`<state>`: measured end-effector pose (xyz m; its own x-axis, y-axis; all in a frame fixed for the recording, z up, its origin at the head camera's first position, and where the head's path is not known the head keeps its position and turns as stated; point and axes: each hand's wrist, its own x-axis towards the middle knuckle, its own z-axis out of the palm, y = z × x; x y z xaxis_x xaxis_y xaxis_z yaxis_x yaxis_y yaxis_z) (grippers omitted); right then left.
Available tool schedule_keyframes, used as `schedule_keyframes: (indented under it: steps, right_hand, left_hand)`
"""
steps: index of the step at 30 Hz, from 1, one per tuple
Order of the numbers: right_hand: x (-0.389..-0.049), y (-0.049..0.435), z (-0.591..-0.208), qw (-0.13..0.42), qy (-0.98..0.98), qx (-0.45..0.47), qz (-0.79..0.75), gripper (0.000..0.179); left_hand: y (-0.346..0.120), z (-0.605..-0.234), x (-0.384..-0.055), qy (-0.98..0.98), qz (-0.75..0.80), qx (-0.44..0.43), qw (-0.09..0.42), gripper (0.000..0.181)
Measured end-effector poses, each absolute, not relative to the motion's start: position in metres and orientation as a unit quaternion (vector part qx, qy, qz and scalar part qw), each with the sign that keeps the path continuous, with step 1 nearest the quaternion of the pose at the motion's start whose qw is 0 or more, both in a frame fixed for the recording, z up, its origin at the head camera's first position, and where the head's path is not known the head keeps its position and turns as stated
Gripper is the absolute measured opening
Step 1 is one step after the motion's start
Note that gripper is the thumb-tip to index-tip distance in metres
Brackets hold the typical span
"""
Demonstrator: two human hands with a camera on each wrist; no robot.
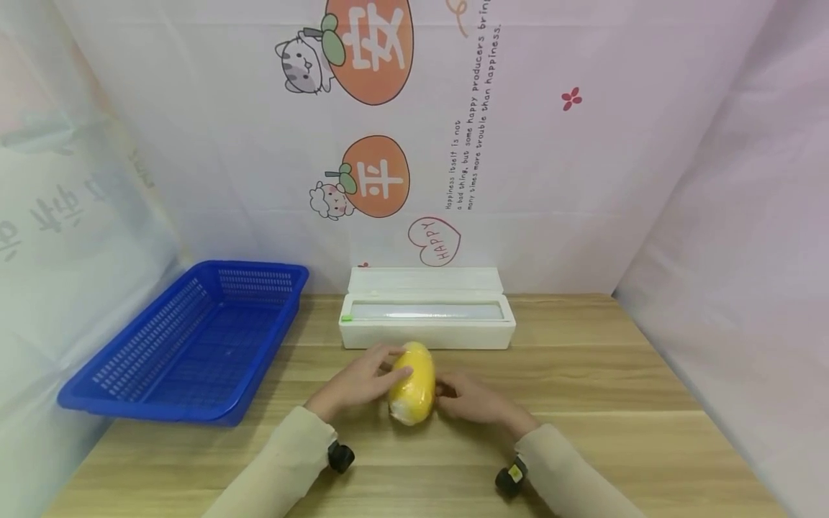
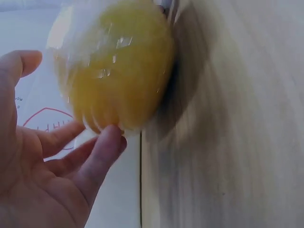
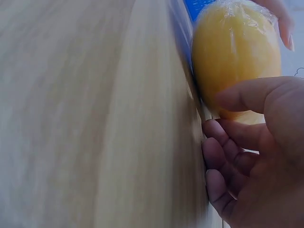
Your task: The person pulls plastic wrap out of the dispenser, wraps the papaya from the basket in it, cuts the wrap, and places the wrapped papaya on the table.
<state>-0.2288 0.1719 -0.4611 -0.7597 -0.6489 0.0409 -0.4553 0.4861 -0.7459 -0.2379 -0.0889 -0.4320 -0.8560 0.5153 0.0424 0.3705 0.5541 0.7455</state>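
Note:
An oval yellow melon (image 1: 415,381), covered in shiny clear plastic wrap (image 2: 78,42), lies on the wooden table. My left hand (image 1: 363,381) is at its left side with fingers spread. In the left wrist view the fingertips (image 2: 111,135) touch the melon's end, while the thumb stands off from it. From the right, my right hand (image 1: 476,398) comes up to the melon. Its fingers (image 3: 216,154) are curled low beside the table, with thumb and index finger at the melon's wrapped side. Whether they pinch the film is hard to see.
Behind the melon stands a white plastic-wrap dispenser (image 1: 427,336), lid raised, with a roll inside and a green slider at its left. To the left is a blue plastic basket (image 1: 268,360). Printed white cloth (image 1: 531,165) hangs around the table's back and sides.

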Motion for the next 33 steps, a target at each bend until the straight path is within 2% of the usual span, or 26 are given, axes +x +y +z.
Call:
schedule_keyframes:
  steps: [6,12,20,28,33]
  right_hand:
    - [-0.221,0.169,-0.458,0.149,0.842,-0.257,-0.450,0.039]
    - [-0.218,0.171,-0.459,0.165,0.815,-0.188,-0.522,0.058]
    - [-0.219,0.169,-0.461,0.152,0.798,-0.167,-0.558,0.064]
    - [-0.216,0.169,-0.460,0.134,0.792,-0.134,-0.580,0.066]
    - [-0.216,0.170,-0.458,0.141,0.794,-0.120,-0.579,0.068]
  left_hand:
    - [-0.087,-0.437,-0.234,0.870,0.428,0.226,0.099,0.073]
    - [-0.080,-0.441,-0.233,0.865,0.451,0.202,0.083,0.068]
    - [-0.072,-0.448,-0.236,0.864,0.463,0.189,0.065,0.064]
    - [-0.078,-0.458,-0.243,0.832,0.507,0.194,0.117,0.061]
    - [-0.082,-0.460,-0.245,0.813,0.535,0.184,0.138,0.058]
